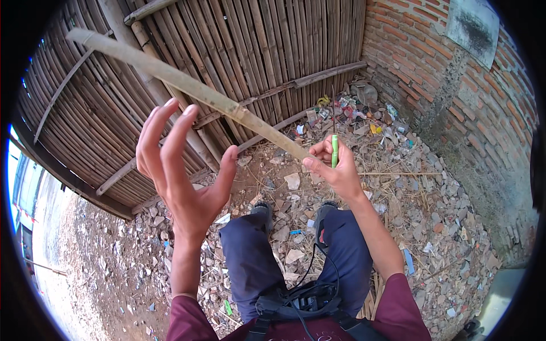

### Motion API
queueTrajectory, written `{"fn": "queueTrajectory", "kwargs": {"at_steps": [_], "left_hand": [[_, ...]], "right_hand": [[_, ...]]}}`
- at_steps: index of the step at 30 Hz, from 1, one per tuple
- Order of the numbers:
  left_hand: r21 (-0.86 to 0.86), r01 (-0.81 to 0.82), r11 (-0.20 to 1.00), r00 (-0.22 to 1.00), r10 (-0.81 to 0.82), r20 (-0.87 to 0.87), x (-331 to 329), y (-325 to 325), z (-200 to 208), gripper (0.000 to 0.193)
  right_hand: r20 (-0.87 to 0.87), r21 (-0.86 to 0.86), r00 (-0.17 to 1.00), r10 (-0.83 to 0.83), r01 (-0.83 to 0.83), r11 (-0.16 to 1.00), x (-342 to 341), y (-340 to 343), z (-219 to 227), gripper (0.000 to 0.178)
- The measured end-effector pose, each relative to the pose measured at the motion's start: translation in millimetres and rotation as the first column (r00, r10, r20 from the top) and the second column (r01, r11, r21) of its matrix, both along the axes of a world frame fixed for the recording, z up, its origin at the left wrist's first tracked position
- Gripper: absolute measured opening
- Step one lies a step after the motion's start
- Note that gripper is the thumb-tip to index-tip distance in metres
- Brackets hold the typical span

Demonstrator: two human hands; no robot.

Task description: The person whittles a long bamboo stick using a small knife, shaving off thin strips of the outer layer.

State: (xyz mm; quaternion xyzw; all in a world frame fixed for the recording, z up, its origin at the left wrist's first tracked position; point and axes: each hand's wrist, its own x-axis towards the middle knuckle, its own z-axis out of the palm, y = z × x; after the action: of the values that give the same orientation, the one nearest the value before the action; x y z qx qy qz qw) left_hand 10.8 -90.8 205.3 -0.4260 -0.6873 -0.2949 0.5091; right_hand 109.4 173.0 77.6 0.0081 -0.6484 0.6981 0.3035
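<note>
A long flat bamboo strip (187, 87) slants across the view, its far end raised at the upper left. My right hand (344, 173) pinches the strip's near end between thumb and fingers. In that same hand is a knife with a light green handle (334, 152); its thin dark blade points up and away, seen nearly edge-on. My left hand (185, 190) is open just below the middle of the strip, fingers and thumb spread apart, with nothing in it.
A bamboo-slat wall (273, 45) stands ahead and left, meeting a brick wall (421, 62) at right. Litter (375, 116) is heaped in their corner. Rubble (293, 182) covers the ground around my feet. A thin stick (398, 173) lies to the right.
</note>
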Motion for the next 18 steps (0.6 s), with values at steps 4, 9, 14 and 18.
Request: {"fn": "queueTrajectory", "kwargs": {"at_steps": [4, 9, 14, 18], "left_hand": [[0.305, 0.239, 0.922, 0.840, -0.353, 0.411, -5, 16, -23, 0.058], [0.193, 0.377, 0.906, 0.603, -0.398, 0.691, 5, 44, -36, 0.054], [0.212, 0.608, 0.765, 0.474, -0.564, 0.677, 5, 77, -40, 0.043], [0.203, 0.601, 0.773, 0.431, -0.528, 0.732, 5, 86, -47, 0.029]], "right_hand": [[-0.051, -0.227, 0.996, 0.072, -0.082, 0.970, -8, -22, 27, 0.039], [-0.173, -0.328, 0.971, 0.164, -0.214, 0.920, -15, -50, 49, 0.040], [-0.246, -0.385, 0.969, 0.032, -0.128, 0.914, -16, -74, 54, 0.043], [-0.257, -0.409, 0.966, -0.018, -0.092, 0.908, -22, -77, 30, 0.038]]}}
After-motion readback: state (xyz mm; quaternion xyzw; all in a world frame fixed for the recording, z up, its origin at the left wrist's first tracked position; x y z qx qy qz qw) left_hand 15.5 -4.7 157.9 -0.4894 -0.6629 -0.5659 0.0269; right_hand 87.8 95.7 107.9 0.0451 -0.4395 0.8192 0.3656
